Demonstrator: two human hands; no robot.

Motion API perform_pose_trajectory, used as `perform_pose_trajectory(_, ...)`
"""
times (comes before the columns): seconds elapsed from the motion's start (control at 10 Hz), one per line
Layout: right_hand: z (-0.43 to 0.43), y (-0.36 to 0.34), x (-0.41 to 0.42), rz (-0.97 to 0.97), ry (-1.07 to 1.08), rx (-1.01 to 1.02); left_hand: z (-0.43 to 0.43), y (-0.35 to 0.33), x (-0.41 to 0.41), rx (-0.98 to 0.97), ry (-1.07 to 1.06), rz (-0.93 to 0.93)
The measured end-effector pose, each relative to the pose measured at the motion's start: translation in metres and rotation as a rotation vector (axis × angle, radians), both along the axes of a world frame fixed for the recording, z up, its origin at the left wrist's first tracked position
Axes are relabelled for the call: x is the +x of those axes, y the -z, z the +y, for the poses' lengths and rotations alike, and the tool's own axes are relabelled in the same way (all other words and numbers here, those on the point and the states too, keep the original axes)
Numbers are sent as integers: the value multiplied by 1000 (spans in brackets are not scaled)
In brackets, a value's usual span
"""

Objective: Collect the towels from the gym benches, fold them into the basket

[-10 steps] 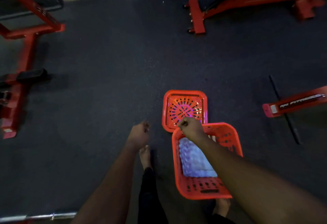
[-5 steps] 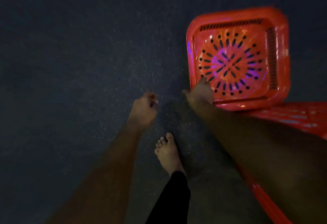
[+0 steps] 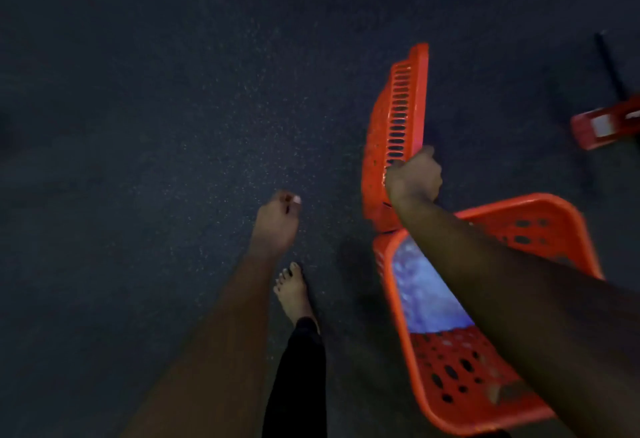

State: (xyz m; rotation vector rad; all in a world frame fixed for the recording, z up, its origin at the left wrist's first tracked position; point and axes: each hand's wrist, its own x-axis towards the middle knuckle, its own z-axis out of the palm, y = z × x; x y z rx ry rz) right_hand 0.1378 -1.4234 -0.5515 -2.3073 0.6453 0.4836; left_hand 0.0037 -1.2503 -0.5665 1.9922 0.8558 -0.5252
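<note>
The right hand (image 3: pixel 414 179) grips the near rim of the empty orange basket (image 3: pixel 398 115), fingers curled round the edge and thumb up. The basket stands tipped on its side, its slotted wall facing left, probably so that it can be lifted and carried off to the benches. Just near of it is the second basket (image 3: pixel 450 368), the nearer of the 2. It holds a pale blue towel (image 3: pixel 422 295) lying flat on its bottom, apparently folded. The right forearm crosses this basket, so I cannot tell whether it sits on the dark floor (image 3: pixel 173 126). The left hand (image 3: pixel 277 223) hangs idle to the left, fingers loosely curled on nothing, above a bare foot (image 3: pixel 294 295). A red bench foot (image 3: pixel 602 122) lies far right.
</note>
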Motion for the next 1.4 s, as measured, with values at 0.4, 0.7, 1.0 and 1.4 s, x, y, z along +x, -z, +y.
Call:
perform_pose_trajectory(0.4, -312, -129, -48, 108, 260, 653, -210, -92, -76, 68, -702, -50)
perform_pose_trajectory(0.7, -445, -21, -112, 107, -207, 26, -323, -18, -158, -96, -464, 4)
perform_pose_trajectory(1.0, -429, -10, -146, 78, -508, -107, -334, -19, -139, 3, -486, -14)
perform_pose_trajectory(1.4, -412, -55, -104, 151, -646, -214, -327, -54, -104, 230, -321, 40)
